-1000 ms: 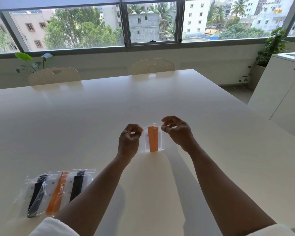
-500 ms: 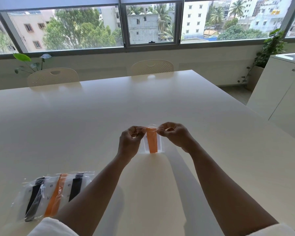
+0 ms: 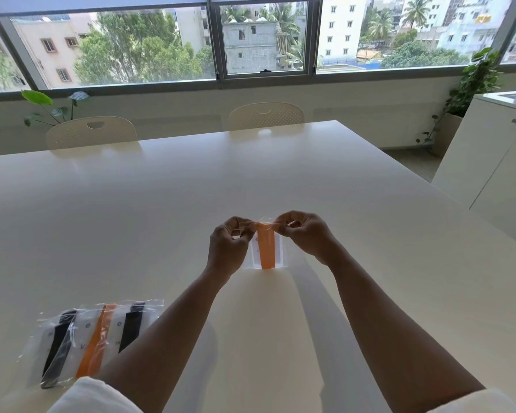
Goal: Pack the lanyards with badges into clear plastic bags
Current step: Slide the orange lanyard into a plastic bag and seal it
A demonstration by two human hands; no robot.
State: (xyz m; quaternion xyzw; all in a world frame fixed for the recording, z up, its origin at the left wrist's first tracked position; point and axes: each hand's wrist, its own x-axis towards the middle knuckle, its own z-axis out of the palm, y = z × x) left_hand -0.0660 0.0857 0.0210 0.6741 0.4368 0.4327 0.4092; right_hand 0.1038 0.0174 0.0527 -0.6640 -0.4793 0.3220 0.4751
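Note:
A clear plastic bag [image 3: 282,253] with a white badge and a folded orange lanyard [image 3: 266,248] inside is held above the middle of the white table [image 3: 161,204]. My left hand [image 3: 228,247] pinches the bag's top edge at the left. My right hand [image 3: 303,232] pinches the same edge at the right. Both sets of fingertips meet over the top of the lanyard. The bag's lower end rests near the tabletop.
Three packed bags [image 3: 93,338] lie overlapping at the near left of the table, holding black and orange lanyards with badges. Two chairs [image 3: 91,132] stand at the far edge under the windows. A white cabinet [image 3: 495,162] and a potted plant [image 3: 471,84] stand at the right.
My hands came together from either side of the bag and took hold of its top edge. The fingertips have since closed in over the lanyard's top.

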